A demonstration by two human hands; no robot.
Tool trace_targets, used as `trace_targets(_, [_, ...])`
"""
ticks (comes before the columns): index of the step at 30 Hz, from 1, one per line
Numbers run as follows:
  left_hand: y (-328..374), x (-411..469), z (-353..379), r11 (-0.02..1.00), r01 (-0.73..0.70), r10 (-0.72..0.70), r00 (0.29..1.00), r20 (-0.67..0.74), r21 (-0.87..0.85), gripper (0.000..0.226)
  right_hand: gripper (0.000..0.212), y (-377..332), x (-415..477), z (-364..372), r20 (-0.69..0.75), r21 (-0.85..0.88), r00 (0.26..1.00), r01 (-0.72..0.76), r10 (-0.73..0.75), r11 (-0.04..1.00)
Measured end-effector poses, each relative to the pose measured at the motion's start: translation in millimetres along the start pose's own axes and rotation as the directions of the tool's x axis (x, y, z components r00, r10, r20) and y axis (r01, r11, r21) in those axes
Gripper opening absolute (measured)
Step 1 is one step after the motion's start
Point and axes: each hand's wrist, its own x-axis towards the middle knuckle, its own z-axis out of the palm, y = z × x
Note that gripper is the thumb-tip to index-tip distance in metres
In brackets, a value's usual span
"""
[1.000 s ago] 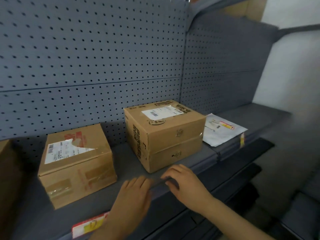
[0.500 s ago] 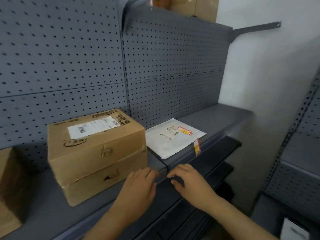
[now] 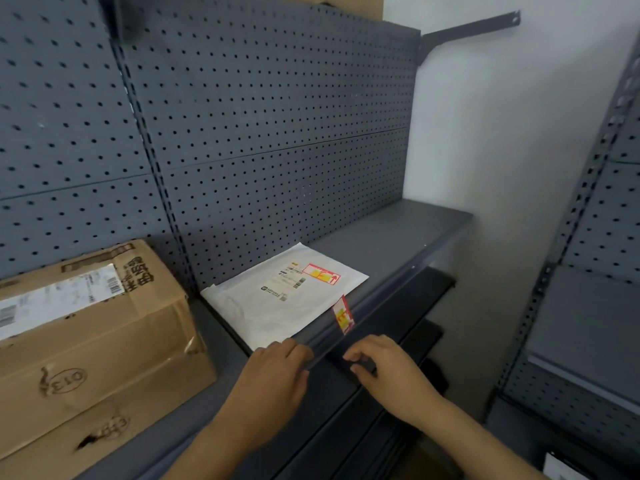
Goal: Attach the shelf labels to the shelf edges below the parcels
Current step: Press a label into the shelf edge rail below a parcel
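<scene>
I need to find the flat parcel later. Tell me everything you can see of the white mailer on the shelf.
The white mailer is a flat, soft-looking plastic envelope lying askew on the grey shelf, right of the cardboard box. A printed address label and a red-and-yellow sticker sit on top. Its near corner reaches the shelf edge by the left hand.

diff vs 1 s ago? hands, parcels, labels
Both hands slid right along the shelf edge: from below the taped cardboard box to below the white mailer. The left hand and right hand are near the red-yellow label. Nothing visibly grasped or released. Parcels and that label stayed put.
</scene>
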Motion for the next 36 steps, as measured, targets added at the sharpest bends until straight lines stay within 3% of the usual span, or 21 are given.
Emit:
trace_targets(12, [-27,87,24,0.998,-0.010,0.012,0.999,0.030,-0.060,0.028,0.019,61,68,-1,-0.044,0.035,0.988,-0.144,0.146,0.989])
trace_targets(17, [-30,103,31,0.998,-0.002,0.007,0.997,0.073,-0.071,0.024,0.020,73,87,3,-0.048,0.044,0.991,-0.126,0.128,0.991])
trace_targets(22, [-30,114,34,0.996,0.049,-0.044,0.997,0.064,-0.078,0.027,0.026,83,101,10,0.037,0.031,0.995,-0.089,0.088,0.996])
trace_targets(28, [-21,121,39,0.996,0.073,-0.071,0.996,0.058,-0.043,0.025,0.016,87,107,9,0.072,0.053,0.997,-0.025,0.021,0.998])
trace_targets(36, [-17,120,47,0.997,0.075,-0.075,0.997,0.017,-0.003,0.018,0.018,85,104,7,0.073,0.285,0.994,-0.104,0.086,0.953])
